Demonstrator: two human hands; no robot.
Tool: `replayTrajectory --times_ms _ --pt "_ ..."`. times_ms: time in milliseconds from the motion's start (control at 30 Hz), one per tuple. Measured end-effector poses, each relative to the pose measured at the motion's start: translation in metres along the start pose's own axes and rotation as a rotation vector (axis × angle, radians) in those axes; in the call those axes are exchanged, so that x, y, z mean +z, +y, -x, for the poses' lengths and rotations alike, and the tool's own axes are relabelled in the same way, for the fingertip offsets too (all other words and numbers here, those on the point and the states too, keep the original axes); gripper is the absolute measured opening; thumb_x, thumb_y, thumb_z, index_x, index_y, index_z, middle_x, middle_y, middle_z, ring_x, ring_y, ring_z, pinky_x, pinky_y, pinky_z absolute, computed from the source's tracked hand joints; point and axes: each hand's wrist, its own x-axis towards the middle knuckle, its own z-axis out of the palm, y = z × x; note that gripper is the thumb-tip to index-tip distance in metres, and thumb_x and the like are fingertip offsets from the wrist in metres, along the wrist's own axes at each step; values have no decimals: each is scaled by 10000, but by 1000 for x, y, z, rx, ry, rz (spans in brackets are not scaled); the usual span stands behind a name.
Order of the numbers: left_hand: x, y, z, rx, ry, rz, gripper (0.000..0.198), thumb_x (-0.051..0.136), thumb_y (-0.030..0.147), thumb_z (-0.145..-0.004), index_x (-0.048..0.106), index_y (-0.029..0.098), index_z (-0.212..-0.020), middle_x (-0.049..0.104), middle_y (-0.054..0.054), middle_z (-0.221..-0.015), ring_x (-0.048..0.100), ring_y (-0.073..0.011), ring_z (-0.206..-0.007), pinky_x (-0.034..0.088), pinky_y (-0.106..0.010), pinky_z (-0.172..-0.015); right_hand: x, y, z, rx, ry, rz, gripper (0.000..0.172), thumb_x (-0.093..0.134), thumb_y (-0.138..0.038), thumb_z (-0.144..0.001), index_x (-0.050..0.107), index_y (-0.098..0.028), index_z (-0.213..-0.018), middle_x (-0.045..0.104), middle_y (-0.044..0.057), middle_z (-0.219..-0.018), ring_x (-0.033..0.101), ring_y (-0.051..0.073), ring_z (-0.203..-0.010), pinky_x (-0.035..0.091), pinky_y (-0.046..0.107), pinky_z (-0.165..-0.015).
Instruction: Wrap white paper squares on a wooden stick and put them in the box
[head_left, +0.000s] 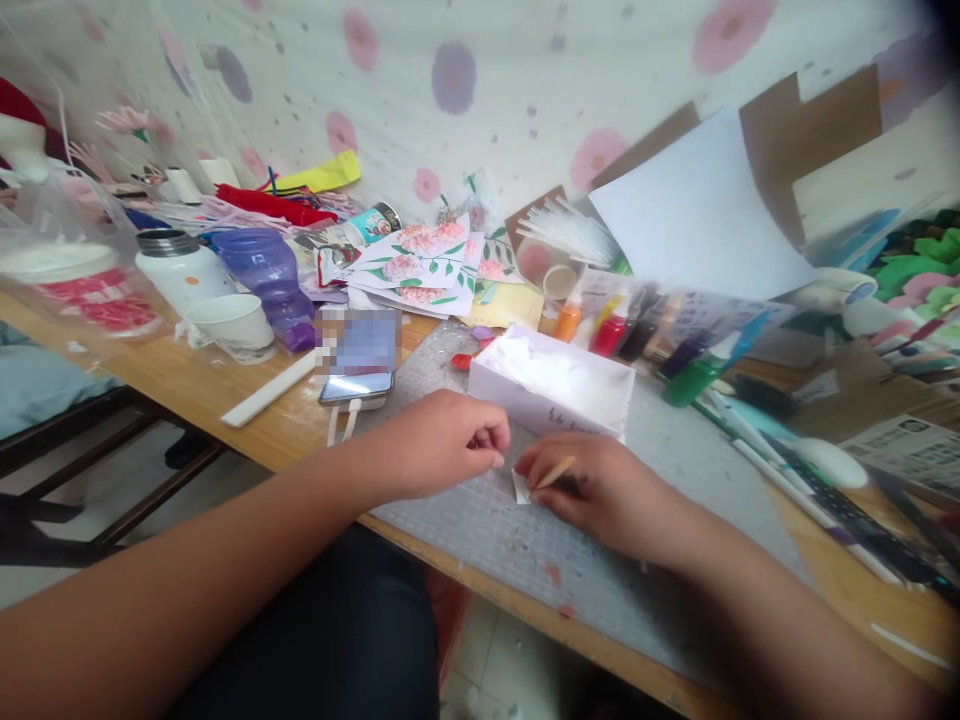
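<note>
My right hand [592, 490] is closed around a thin light wooden stick [556, 472], whose tapered end points up and to the right. A small white piece [520, 488], like paper, shows at its fingertips; whether they pinch it or it lies on the mat I cannot tell. Just to the left, my left hand [442, 445] hovers with its fingers curled together, and anything inside them is hidden. Both hands are over a grey cutting mat [465, 520]. Right behind them stands an open white box [551, 405] with fluffy white material [532, 368] in it.
A phone [360, 375] with a cable lies left, near a white strip [266, 390], a paper cup [232, 325] and a purple bottle [262, 275]. Paint bottles [611, 325] stand behind the box. Pens and tools [810, 490] lie right. Flower cutouts [427, 265] are at the back.
</note>
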Motion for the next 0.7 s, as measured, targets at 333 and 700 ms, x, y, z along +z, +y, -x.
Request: replayTrajectory --times_ms 333,700 --pt "-1 -2 1 -2 -21 26 112 556 219 -766 649 203 -827 689 12 -749 624 -146 -686 414 -225 -588 0 2 1 -43 26 -73 159 580 -51 -802 634 -177 -722 719 53 -876 687 145 -848 539 273 -735" --pt "-3 -3 0 -29 -69 184 140 601 210 -751 638 183 -884 675 1 -779 630 -147 -726 460 -239 -631 4 6 -1 72 323 -284 80 654 -150 -799 694 -194 -746 741 53 -835 700 159 -776 558 284 -710"
